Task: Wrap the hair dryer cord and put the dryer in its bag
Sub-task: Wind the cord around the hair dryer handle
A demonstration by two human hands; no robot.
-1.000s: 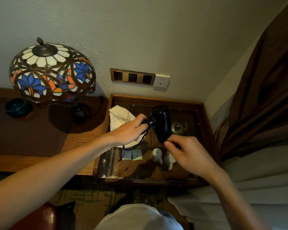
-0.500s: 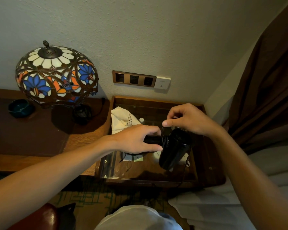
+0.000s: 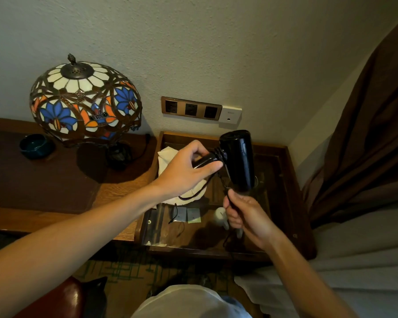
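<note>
the black hair dryer (image 3: 238, 160) is held up over the glass tabletop (image 3: 271, 171), a few cord (image 3: 219, 154) turns wound where handle meets barrel. the left hand (image 3: 189, 169) grips the handle; the right hand (image 3: 246, 213), nearer, seems to pinch the cord. the cream bag (image 3: 168, 157) lies behind the left hand, left of the dryer.

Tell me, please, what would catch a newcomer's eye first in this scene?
Probably the stained-glass lamp at left on the wooden desk. Next, the black hair dryer at centre: the left hand grips its handle while the right hand holds the cord, partly wound there.
</note>
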